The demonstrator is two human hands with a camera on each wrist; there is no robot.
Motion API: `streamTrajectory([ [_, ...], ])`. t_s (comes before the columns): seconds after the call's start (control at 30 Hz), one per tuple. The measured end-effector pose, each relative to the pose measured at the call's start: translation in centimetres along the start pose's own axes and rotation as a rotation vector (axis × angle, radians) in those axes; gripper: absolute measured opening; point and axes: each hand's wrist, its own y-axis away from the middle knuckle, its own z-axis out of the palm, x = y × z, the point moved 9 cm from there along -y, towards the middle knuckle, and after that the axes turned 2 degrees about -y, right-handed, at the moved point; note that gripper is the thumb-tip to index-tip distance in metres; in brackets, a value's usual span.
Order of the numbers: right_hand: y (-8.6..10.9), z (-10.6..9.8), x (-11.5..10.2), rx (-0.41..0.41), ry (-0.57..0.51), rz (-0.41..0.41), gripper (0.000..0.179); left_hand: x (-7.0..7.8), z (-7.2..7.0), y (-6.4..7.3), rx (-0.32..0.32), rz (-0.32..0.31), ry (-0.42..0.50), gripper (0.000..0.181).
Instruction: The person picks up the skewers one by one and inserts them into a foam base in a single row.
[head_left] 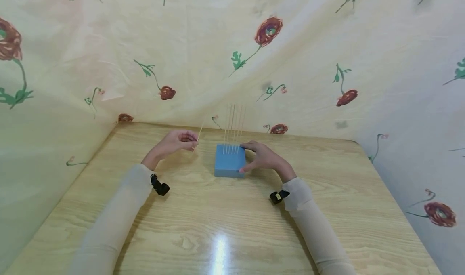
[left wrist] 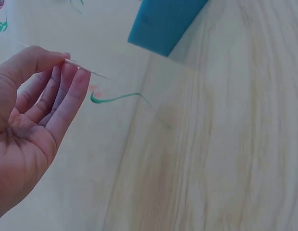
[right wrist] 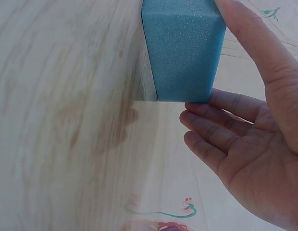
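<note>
A blue foam block [head_left: 230,162] lies on the wooden table, with several thin wooden skewers [head_left: 225,137] standing upright in a row near its back edge. My right hand [head_left: 266,155] holds the block from its right side, thumb at the front and fingers at the back. To the left of the block, my left hand [head_left: 178,141] pinches another skewer [left wrist: 91,72] between thumb and fingertips, near its lower end. This skewer is tilted, and its pointed tip sticks out past the fingers, apart from the block.
A flowered cloth [head_left: 203,57] hangs behind the table [head_left: 203,218] and along both sides. Each wrist wears a small black camera [head_left: 160,186] on a strap, over long pale sleeves [head_left: 112,222].
</note>
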Motion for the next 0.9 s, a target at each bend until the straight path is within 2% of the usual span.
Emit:
streamTrajectory([
  [0.17,-0.1,0.0,0.0,0.001,-0.002,0.000,0.107,0.8,0.7,-1.1,0.025,0.058,0.008,0.021],
  [0.33,-0.1,-0.2,-0.1,0.003,-0.004,-0.003,0.107,1.7,1.5,-2.0,0.048,0.082,0.025,0.022],
  [0.5,0.0,-0.6,-0.2,0.010,0.005,-0.005,0.107,2.6,2.4,-2.9,0.067,0.122,0.092,0.021],
  [0.67,0.1,-0.4,-0.1,0.016,0.015,0.000,0.106,2.6,3.5,-3.4,0.079,0.146,0.167,0.016],
  [0.9,0.3,0.0,-0.2,0.017,0.018,0.008,0.107,2.5,4.7,-3.7,0.087,0.157,0.200,0.016],
])
